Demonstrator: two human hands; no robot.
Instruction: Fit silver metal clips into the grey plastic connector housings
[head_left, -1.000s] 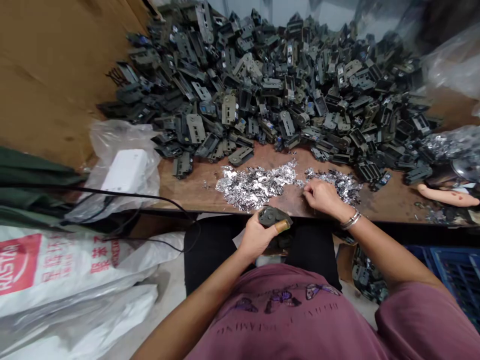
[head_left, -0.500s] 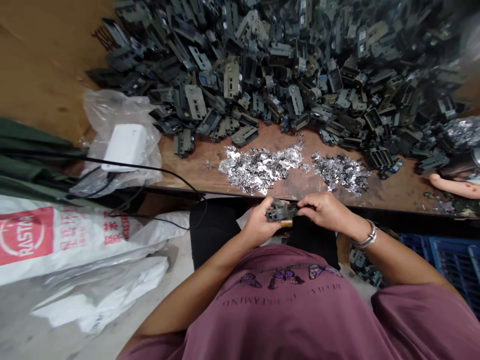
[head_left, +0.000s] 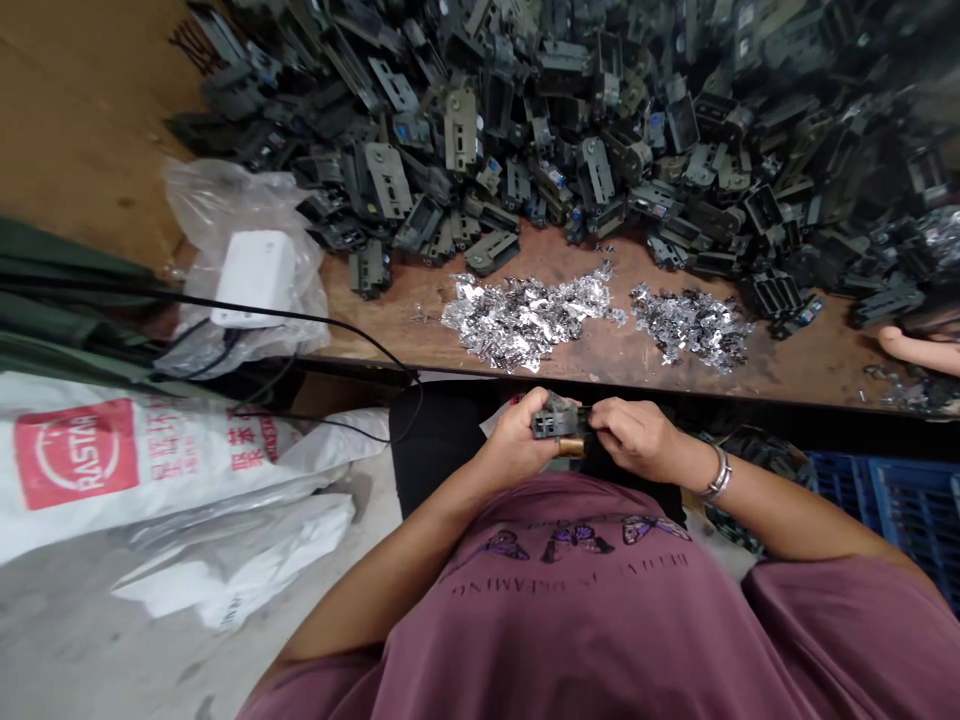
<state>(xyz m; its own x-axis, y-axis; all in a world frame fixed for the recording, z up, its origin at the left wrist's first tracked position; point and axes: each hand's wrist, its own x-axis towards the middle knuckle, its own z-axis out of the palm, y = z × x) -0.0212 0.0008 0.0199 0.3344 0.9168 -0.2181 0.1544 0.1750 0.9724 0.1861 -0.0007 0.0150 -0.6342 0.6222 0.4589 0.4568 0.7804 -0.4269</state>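
My left hand (head_left: 519, 442) is closed around a dark grey plastic housing (head_left: 553, 420), held over my lap below the table's front edge. At the right end of the housing, my right hand (head_left: 637, 436) is closed with its fingertips pinched together; what they grip is too small and hidden to make out. A brass-coloured band (head_left: 571, 447) shows under the housing by my left fingers. Beyond my hands, two heaps of small shiny metal pieces lie on the table, a larger left heap (head_left: 525, 320) and a smaller right heap (head_left: 694, 325).
A big pile of similar dark housings (head_left: 465, 130) covers the back of the wooden table (head_left: 405, 335). At the left, a white box (head_left: 253, 278) with black cables (head_left: 352, 333) rests on clear plastic. A printed white sack (head_left: 180, 450) lies below. Blue crates (head_left: 911, 500) stand at lower right.
The view has shifted slightly, so the table sits a little higher. My right fingers have curled more at the housing's right end, while my left hand keeps its hold.
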